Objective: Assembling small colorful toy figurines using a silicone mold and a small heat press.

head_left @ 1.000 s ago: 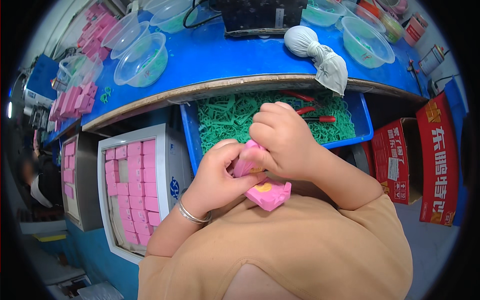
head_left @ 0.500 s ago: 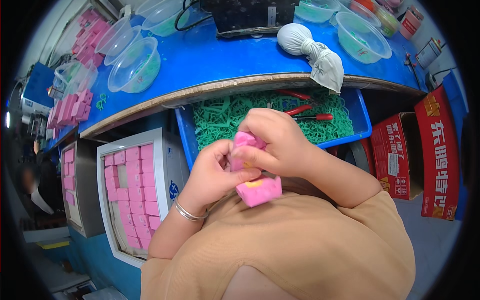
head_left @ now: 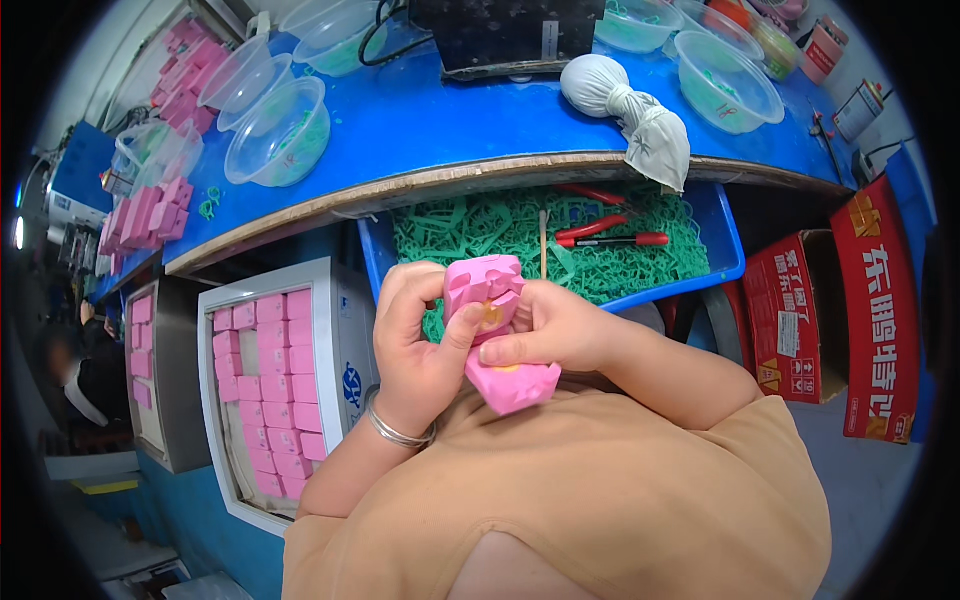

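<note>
A pink rubber mold is parted into two pieces in front of my chest. My left hand (head_left: 410,330), wearing silver bangles, is closed on the upper mold piece (head_left: 484,272), its thumb beside a yellowish spot on the inner face. My right hand (head_left: 560,325) pinches the lower mold piece (head_left: 510,388) under its thumb, where a bit of yellow shows. Both pieces have uneven, notched surfaces. Beyond my hands, a blue tray (head_left: 733,240) holds tangled green scraps (head_left: 450,230), red-handled pliers (head_left: 590,230), a black-and-red pen (head_left: 640,240) and a thin stick (head_left: 543,245).
On the blue bench (head_left: 400,125) are clear plastic bowls (head_left: 280,135), a tied white cloth bag (head_left: 625,105) and a black machine (head_left: 510,40). Pink blocks fill a white-framed case (head_left: 328,300) at left. Red cartons (head_left: 800,310) stand at right. A person (head_left: 95,365) is far left.
My right hand has moved down off the upper piece to the lower one. My left hand now holds the upper piece higher, its inner face showing. The stick has come into view.
</note>
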`<state>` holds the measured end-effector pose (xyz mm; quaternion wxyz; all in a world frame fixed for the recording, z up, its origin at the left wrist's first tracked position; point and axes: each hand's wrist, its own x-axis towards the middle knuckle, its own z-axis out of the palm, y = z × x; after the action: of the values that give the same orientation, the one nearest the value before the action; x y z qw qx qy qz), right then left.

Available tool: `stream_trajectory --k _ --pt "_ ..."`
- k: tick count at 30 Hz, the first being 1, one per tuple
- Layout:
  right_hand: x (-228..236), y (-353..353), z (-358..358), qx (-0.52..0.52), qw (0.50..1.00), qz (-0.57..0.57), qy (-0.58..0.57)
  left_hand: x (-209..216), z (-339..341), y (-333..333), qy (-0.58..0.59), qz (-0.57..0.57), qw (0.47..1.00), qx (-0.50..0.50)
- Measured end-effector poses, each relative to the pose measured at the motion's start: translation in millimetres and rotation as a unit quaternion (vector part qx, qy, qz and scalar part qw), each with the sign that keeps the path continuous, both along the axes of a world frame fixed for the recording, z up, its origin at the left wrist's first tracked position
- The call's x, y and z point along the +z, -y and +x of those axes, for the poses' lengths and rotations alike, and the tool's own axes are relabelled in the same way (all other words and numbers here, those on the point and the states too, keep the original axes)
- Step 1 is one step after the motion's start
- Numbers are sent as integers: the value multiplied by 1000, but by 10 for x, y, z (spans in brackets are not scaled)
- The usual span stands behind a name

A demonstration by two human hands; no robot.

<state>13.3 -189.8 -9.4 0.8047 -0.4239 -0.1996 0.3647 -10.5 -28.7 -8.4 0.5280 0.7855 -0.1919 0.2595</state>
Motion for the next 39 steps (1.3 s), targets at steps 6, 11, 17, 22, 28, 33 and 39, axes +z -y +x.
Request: stream_trajectory --k 6,11,17,22,28,33,39 --pt "-74 100 3 31 970 -214 107 134 -85 -18 -280 -183 937 -101" --pt "-21 88 -6 4 937 -263 230 105 -41 -58 -416 -369 816 -156" --pt "43 96 -13 6 939 -279 202 112 -135 -25 -372 -309 864 -140" --pt "-93 107 -19 -56 961 -218 161 63 -171 -7 -359 -253 890 -120" --pt "64 163 65 -187 917 -184 299 72 -199 1 -335 -228 910 -82" --pt "36 178 29 -207 874 -229 375 125 -201 40 -354 -282 878 -156" --pt "-54 157 23 -219 898 -182 336 106 -201 3 -354 -248 889 -151"
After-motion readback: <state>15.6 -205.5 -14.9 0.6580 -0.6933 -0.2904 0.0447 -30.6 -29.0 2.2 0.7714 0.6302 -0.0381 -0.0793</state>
